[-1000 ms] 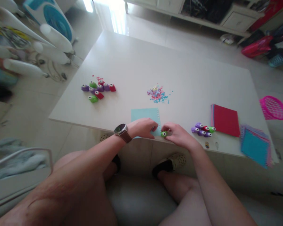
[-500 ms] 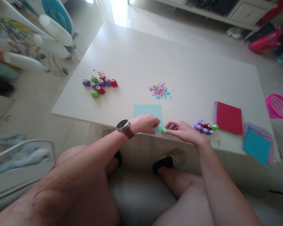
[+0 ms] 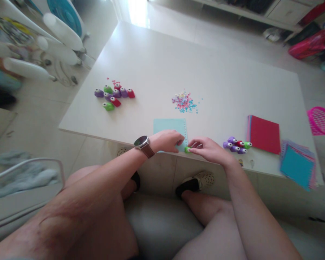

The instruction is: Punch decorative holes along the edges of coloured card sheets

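Note:
A light blue paper sheet lies at the near edge of the white table. My left hand, with a watch on its wrist, rests curled on the sheet's near right corner and pins it down. My right hand is closed on a small green paper punch placed at the sheet's right edge. Small notches run along that edge. A heap of tiny coloured paper bits lies just beyond the sheet.
Several punches cluster at the table's left, several more punches sit right of my right hand. A red-topped paper stack and a blue-topped stack lie at the right. A pink basket is on the floor.
The camera tilted slightly, so the table shifted in view. My right hand flattened its fingers over the green punch. The left hand kept holding the sheet.

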`<action>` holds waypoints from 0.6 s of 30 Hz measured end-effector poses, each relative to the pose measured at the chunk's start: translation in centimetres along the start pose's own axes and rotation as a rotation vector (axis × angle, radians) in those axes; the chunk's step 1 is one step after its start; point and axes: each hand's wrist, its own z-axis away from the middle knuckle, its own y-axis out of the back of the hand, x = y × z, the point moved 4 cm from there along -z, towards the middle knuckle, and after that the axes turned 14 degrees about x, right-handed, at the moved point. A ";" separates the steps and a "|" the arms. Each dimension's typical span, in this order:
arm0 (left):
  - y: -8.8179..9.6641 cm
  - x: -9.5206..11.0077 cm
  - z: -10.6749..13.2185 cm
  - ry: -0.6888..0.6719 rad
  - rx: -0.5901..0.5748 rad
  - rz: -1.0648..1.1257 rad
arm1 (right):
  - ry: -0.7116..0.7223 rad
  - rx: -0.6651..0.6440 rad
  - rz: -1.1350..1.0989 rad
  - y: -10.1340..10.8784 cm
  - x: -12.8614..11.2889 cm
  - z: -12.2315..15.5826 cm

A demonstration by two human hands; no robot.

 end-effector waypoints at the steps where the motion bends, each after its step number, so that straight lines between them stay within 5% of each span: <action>1: 0.0 0.0 0.0 0.001 0.000 0.000 | 0.000 0.002 0.004 0.1 0.0 0.0; 18: 0.5 0.4 0.0 0.003 -0.011 0.000 | -0.014 0.022 0.021 0.4 0.1 0.0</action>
